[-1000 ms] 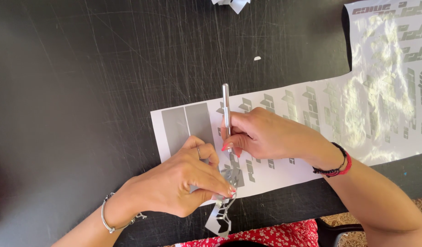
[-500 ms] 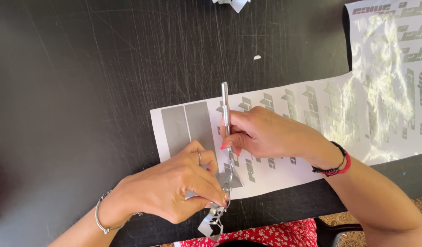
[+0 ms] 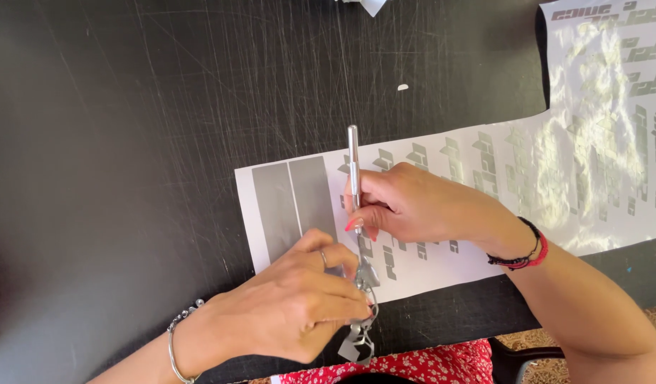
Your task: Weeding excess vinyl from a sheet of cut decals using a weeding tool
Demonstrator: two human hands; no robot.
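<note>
The left hand (image 3: pixel 292 313) has drawn its pinched grey strip (image 3: pixel 360 334) lower; the right hand (image 3: pixel 413 206) grips a silver tool (image 3: pixel 353 167) at centre frame. Peeling slowly should spare the sheet (image 3: pixel 441 235).

A white vinyl sheet (image 3: pixel 441 263) is printed with grey shapes and two grey bars. The weeding tool (image 3: pixel 353 167) is silver. The table (image 3: pixel 129 142) is black with pale scratches. A red-and-black bracelet (image 3: pixel 525 249) and red flowered cloth (image 3: pixel 420 366) are seen.
</note>
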